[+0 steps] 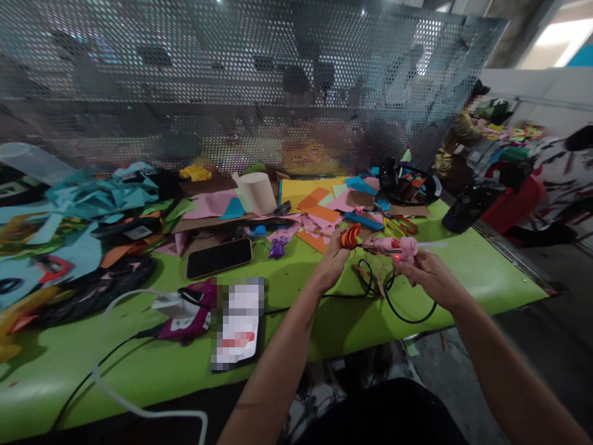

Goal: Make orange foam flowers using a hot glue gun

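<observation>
My left hand (334, 258) is closed in a pinch on a small curled orange paper piece (351, 235), held just above the green table (467, 272). My right hand (424, 269) grips a pink hot glue gun (393, 246), whose nozzle points left at the orange piece. A clear glue stick juts out of the gun's back toward the right. The gun's black cord (393, 296) loops on the table under both hands.
Coloured paper scraps (319, 213) and a paper roll (257, 191) lie behind my hands. A black phone (219, 258), red-handled scissors (403, 225), a blurred card (238, 321) and a white cable (120, 395) lie about. A perforated metal screen (231, 93) backs the table. People work at right.
</observation>
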`<state>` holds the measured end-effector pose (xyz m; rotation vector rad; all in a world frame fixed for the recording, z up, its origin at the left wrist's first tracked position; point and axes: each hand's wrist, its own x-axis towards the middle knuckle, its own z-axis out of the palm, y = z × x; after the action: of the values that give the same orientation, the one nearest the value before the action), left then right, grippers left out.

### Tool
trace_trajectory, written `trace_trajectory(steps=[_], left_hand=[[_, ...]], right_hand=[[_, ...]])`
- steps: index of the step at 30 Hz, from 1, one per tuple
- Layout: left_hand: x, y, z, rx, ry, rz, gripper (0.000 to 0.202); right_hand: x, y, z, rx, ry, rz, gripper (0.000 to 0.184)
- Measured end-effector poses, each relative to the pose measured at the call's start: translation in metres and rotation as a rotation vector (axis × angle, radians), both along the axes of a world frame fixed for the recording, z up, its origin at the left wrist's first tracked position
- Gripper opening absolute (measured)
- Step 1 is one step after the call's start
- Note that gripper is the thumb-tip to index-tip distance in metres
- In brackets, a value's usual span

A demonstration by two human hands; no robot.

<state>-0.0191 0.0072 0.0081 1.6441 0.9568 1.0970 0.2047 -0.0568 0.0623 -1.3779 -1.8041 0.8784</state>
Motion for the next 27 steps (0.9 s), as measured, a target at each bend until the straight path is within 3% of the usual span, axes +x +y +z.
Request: trace_trajectory(steps=[15, 22, 27], left_hand=[[0.001, 0.002, -0.003, 0.006, -0.037, -0.010, 0.050], [-0.001, 0.003, -0.003, 0.017, -0.066, -0.002, 0.052], [0.000, 0.004, -0.006, 0.006, -0.093, -0.005, 0.052]], right_hand=[[0.003, 0.002, -0.005, -0.020, 0.017, -0.029, 0.045], [0.009, 0.001, -0.008, -0.104, 0.194, -0.104, 0.055], [0.026, 0.009, -0.023, -0.100, 0.354, -0.246, 0.053]])
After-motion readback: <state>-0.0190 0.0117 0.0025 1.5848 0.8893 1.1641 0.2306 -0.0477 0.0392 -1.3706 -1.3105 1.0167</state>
